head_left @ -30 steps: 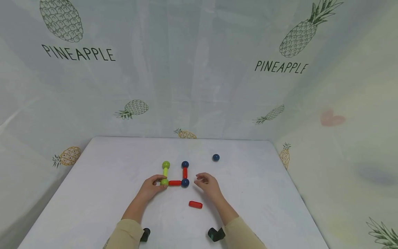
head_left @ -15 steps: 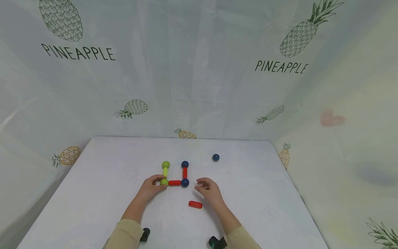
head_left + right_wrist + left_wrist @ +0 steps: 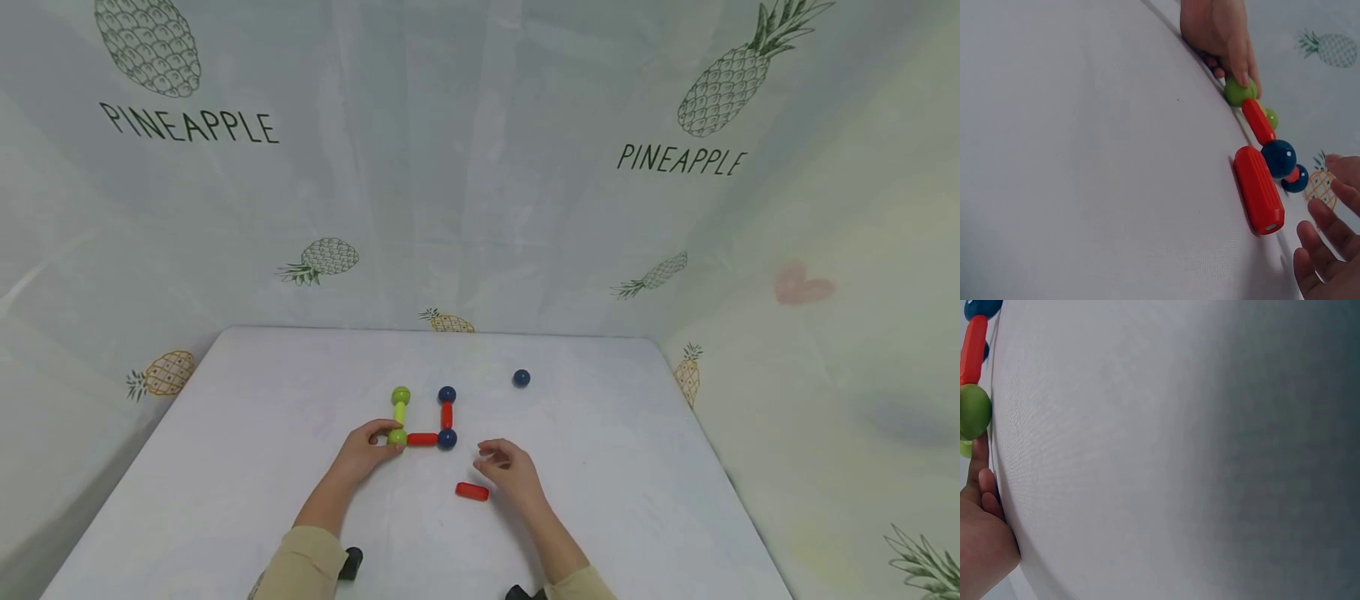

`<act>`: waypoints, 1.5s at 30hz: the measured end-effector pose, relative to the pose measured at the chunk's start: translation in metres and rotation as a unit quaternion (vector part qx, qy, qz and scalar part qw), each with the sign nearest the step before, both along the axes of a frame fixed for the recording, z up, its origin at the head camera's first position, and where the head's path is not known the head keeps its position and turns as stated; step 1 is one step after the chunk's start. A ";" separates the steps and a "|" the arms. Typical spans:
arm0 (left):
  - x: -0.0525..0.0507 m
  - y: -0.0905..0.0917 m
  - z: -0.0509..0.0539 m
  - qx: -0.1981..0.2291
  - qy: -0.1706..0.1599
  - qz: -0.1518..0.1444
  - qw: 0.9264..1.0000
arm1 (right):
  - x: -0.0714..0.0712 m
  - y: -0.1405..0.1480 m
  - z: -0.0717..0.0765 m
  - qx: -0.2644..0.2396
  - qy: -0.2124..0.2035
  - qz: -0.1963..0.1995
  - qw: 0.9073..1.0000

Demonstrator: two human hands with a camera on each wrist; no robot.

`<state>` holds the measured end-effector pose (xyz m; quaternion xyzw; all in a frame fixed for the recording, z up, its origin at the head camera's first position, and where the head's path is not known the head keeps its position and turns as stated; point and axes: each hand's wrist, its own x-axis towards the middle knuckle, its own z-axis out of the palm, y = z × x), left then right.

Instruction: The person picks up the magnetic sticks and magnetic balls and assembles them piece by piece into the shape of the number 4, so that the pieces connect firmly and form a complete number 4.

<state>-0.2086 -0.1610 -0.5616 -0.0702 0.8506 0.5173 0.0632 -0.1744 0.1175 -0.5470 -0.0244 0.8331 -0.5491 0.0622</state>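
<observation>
My left hand point(image 3: 362, 450) pinches the near green ball point(image 3: 397, 437) between thumb and fingers. That ball joins a light green rod point(image 3: 400, 413) leading to a far green ball point(image 3: 401, 395) and a red rod point(image 3: 423, 439) leading to a blue ball point(image 3: 447, 438). From there another red rod point(image 3: 447, 415) runs to a far blue ball point(image 3: 447, 394), giving a U shape. My right hand point(image 3: 513, 475) hovers with relaxed fingers and holds nothing, right of the U. A loose red rod point(image 3: 472, 492) lies below-left of it; the right wrist view shows this rod point(image 3: 1259, 190) near the fingers point(image 3: 1329, 240).
A loose blue ball point(image 3: 521, 378) lies on the white table point(image 3: 300, 375) at the back right. Black wrist devices show at both sleeves. A pineapple-print cloth point(image 3: 480, 167) hangs behind the table.
My right hand has moved back toward me, away from the joined pieces and closer to the loose red rod. The left hand has kept its pinch on the green ball.
</observation>
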 end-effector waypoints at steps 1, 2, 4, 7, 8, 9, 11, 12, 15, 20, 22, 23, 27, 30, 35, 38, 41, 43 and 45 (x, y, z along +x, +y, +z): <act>0.000 0.000 0.000 0.001 0.004 -0.001 1.000 | 0.001 0.000 0.000 -0.003 -0.002 0.001 1.000; 0.000 0.000 0.000 0.002 0.007 -0.001 1.000 | 0.002 0.000 -0.001 -0.004 -0.003 0.002 1.000; -0.001 -0.001 -0.001 0.004 0.015 -0.002 1.000 | 0.004 0.000 -0.001 -0.006 -0.003 0.004 1.000; 0.000 -0.002 -0.002 0.006 0.021 -0.002 1.000 | 0.007 -0.001 -0.002 -0.003 -0.008 0.003 1.000; 0.000 -0.002 -0.002 0.007 0.023 -0.003 1.000 | 0.008 -0.002 -0.002 -0.002 -0.010 0.002 1.000; 0.000 -0.002 -0.002 0.008 0.024 -0.003 1.000 | 0.009 -0.002 -0.002 -0.001 -0.013 0.001 1.000; 0.000 -0.002 -0.003 0.008 0.025 -0.005 1.000 | 0.010 -0.003 -0.002 0.001 -0.017 -0.001 1.000; 0.000 -0.002 -0.002 0.009 0.026 -0.005 1.000 | 0.011 -0.003 -0.002 0.002 -0.020 -0.002 1.000; 0.001 -0.002 -0.002 0.008 0.026 -0.006 1.000 | 0.013 -0.004 -0.003 0.014 -0.022 0.001 1.000; 0.001 -0.002 -0.002 0.006 0.024 -0.004 1.000 | 0.015 -0.005 -0.005 0.045 -0.020 0.013 0.999; 0.001 -0.002 -0.001 0.005 0.024 -0.005 1.000 | 0.017 -0.005 -0.005 0.054 -0.017 0.018 0.998; 0.002 -0.002 -0.001 0.004 0.023 -0.004 1.000 | 0.017 -0.005 -0.005 0.058 -0.011 0.021 0.998; 0.002 -0.001 0.000 0.005 0.016 -0.005 1.000 | 0.020 -0.006 -0.005 0.072 0.005 0.033 0.997; 0.002 -0.001 -0.001 0.006 0.013 -0.004 1.000 | 0.020 -0.006 -0.007 0.076 0.005 0.038 0.996; 0.002 0.000 -0.003 0.007 0.014 -0.003 1.000 | 0.020 -0.007 -0.011 0.078 -0.015 0.042 0.996; 0.002 0.000 -0.003 0.006 0.013 -0.002 1.000 | 0.019 -0.008 -0.012 0.076 -0.013 0.046 0.996; 0.001 0.000 -0.003 0.005 0.010 -0.001 1.000 | 0.019 -0.008 -0.013 0.072 -0.003 0.050 0.996; 0.001 0.000 -0.003 0.005 0.007 0.000 1.000 | 0.019 -0.008 -0.013 0.073 0.002 0.051 0.996; 0.001 0.000 -0.003 0.007 0.005 0.002 1.000 | 0.019 -0.009 -0.013 0.077 0.000 0.049 0.996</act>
